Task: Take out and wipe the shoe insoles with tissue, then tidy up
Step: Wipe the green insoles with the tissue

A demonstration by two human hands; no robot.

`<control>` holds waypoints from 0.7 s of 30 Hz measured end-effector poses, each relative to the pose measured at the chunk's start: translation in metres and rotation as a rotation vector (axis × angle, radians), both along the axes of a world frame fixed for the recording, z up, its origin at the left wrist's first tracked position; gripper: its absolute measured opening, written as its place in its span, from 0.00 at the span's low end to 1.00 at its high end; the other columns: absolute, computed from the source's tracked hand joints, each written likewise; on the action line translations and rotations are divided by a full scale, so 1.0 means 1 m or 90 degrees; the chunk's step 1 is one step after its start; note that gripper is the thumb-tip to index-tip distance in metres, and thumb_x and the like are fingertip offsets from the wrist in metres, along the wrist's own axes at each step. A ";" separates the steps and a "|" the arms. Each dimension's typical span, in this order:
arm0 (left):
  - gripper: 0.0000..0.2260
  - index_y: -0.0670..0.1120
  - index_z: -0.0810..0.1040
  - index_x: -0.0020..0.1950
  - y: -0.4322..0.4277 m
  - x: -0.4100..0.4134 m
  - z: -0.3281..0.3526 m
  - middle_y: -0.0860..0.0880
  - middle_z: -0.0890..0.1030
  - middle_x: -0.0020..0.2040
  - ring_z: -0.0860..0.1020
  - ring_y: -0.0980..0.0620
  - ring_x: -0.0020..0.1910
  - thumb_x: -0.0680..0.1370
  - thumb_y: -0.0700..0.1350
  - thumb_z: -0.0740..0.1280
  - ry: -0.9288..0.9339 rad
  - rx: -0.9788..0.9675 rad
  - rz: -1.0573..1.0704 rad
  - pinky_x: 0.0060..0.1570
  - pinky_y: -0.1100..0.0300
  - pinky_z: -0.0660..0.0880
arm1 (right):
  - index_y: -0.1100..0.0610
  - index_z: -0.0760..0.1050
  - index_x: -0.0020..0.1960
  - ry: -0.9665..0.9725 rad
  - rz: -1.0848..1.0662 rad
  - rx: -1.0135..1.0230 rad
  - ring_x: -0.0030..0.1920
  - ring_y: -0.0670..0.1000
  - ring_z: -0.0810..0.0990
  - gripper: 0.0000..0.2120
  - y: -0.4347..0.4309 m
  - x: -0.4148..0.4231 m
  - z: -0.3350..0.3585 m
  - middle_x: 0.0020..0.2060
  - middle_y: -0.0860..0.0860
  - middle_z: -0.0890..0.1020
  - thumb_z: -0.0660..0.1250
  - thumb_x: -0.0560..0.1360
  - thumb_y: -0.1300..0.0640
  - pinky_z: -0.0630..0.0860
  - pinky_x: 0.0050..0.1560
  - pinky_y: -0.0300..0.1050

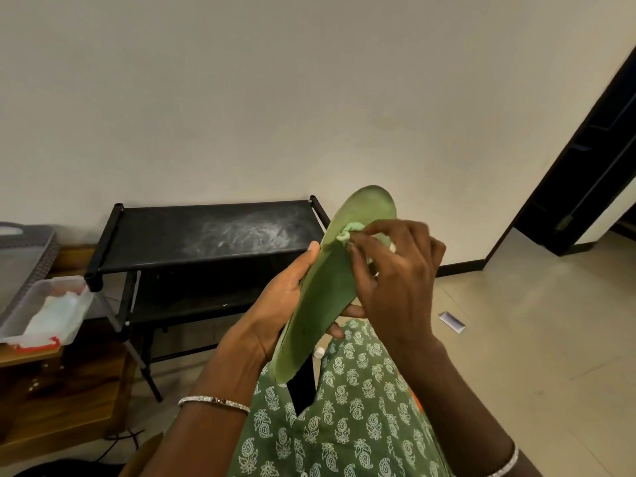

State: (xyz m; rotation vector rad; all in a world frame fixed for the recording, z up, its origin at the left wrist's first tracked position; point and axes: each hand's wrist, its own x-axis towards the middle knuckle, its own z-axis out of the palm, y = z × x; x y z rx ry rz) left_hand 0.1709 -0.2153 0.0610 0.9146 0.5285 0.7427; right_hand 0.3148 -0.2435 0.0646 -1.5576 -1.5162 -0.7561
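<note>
While the left hand (275, 304) grips the green insole (320, 297) from beneath, right hand (395, 278) pinching tissue (349, 232) against its upper half

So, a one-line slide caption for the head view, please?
Left hand holds a green shoe insole while the right hand presses a crumpled pale tissue against it.

Insole (323, 290) before rack (213, 232), tray (20, 325) left of rack, paper (452, 321) on floor (533, 339) right.
</note>
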 end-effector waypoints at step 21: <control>0.18 0.46 0.85 0.53 0.001 0.003 -0.005 0.45 0.87 0.49 0.85 0.49 0.50 0.85 0.52 0.57 0.008 0.018 0.070 0.42 0.62 0.81 | 0.52 0.82 0.51 0.046 0.107 -0.009 0.53 0.51 0.77 0.06 -0.013 -0.031 -0.025 0.46 0.46 0.84 0.71 0.75 0.54 0.68 0.53 0.53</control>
